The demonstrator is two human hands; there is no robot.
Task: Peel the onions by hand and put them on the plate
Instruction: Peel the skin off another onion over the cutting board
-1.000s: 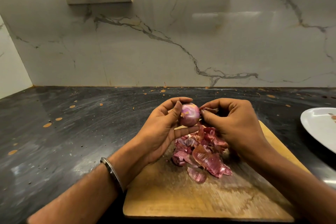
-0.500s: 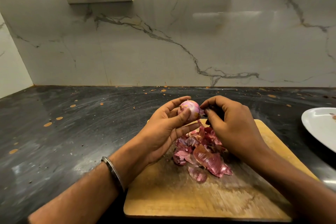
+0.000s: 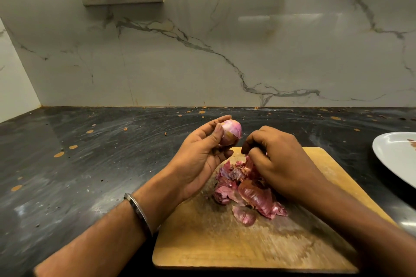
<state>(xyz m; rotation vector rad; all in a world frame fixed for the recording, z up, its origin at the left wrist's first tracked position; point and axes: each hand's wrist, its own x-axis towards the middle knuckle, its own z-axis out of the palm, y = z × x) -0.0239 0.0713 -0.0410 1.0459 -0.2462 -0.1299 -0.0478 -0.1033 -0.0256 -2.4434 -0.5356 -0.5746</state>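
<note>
- onion: small and rounded, pale pink to lilac with a glossy surface and faint lengthwise veins; a yellowish patch shows low on the side facing the camera. it is held in the air above the far left corner of the cutting board, not touching it.
- left hand: palm turned up and inward; fingers curled behind the onion with the thumb pressed on its near side, so that the onion is gripped between them. a metal bangle sits on the wrist.
- right hand: knuckles up, lowered onto the heap of peels; fingers bent down and bunched together at the top of the heap. whether they pinch a scrap cannot be told, since the fingertips are hidden.
- peels: reddish-purple, papery, curled pieces piled near the middle of the wooden board, one loose piece lying nearest the camera.
- plate: white, at the right edge of the view, on the dark bench, well apart from the onion; a small reddish bit lies on it.
</note>
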